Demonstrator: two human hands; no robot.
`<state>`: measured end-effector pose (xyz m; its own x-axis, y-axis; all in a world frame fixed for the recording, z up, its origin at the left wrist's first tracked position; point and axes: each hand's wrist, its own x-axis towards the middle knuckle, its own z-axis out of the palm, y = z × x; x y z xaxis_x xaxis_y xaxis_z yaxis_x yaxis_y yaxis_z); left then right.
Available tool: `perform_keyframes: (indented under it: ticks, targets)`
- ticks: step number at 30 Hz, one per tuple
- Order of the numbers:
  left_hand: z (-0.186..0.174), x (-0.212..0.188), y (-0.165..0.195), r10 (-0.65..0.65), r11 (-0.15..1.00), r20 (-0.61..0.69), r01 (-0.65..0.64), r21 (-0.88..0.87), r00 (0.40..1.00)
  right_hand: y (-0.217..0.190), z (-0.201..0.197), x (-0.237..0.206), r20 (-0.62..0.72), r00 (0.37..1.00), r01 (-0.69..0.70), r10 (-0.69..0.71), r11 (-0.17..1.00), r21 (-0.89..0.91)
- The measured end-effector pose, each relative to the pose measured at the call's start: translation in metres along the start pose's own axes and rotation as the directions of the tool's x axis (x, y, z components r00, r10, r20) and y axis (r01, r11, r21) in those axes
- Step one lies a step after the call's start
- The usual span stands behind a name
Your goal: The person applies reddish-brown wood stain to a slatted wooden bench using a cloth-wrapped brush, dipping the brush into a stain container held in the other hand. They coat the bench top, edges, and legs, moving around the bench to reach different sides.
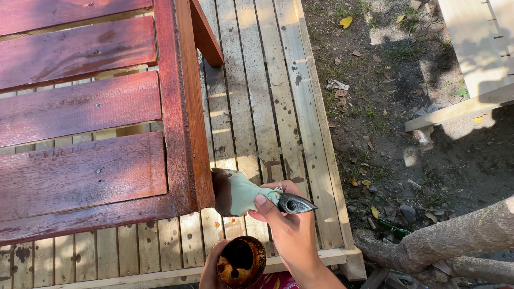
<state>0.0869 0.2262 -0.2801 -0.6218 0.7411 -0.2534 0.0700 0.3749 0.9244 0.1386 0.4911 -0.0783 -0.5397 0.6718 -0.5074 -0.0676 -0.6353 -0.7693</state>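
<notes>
A wide, flat paintbrush with a pale green ferrule and dark, stain-soaked bristles is gripped in the right hand, whose fingers and thumb are closed around the brush's dark handle near the lower middle of the view. The bristles are pressed against the outer side edge of a glossy, reddish-brown stained wooden slatted piece, at its lower right corner, where the wet coating shines in the sunlight. The brush lies roughly level, bristles pointing left, handle pointing right. Just below the brush, at the bottom edge of the view, a small round container with a dark, stain-smeared inside and orange-brown rim is held by the left hand; only part of that hand is seen, curled around the container's left side, with fingers wrapped about it. The two hands are near each other, the container just beneath the right wrist. The stained piece rests on a platform of unpainted pale wooden slats, which is dotted with dark drips and runs from the top of the view down to the bottom. To the right of the platform, bare dirt ground with scattered dry leaves and sparse grass is seen. A thick grey tree root or trunk crosses the lower right corner, and pale unpainted wooden boards stand at the upper right.
</notes>
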Motion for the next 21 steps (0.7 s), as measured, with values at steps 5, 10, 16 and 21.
perform_keyframes:
  ticks: [5, 10, 16, 21]
  targets:
    - [0.006, -0.001, 0.001, -0.084, 0.991, 0.019, 0.085, -0.100, 0.996, -0.029, -0.025, 0.011, 0.103, 0.994, 0.025, -0.046, 0.979, 0.204]
    - [0.014, 0.000, 0.018, -0.136, 0.931, 0.035, 0.140, -0.337, 0.990, -0.022, -0.056, 0.038, 0.175, 0.984, -0.080, 0.029, 0.952, 0.297]
    - [0.020, 0.015, 0.052, -0.188, 0.963, -0.016, 0.181, -0.201, 0.982, 0.033, -0.060, 0.063, 0.265, 0.943, -0.301, 0.203, 0.861, 0.410]
    - [0.030, 0.030, 0.080, -0.140, 0.982, -0.046, 0.133, -0.133, 0.989, 0.062, -0.068, 0.072, 0.193, 0.905, -0.424, 0.378, 0.793, 0.438]
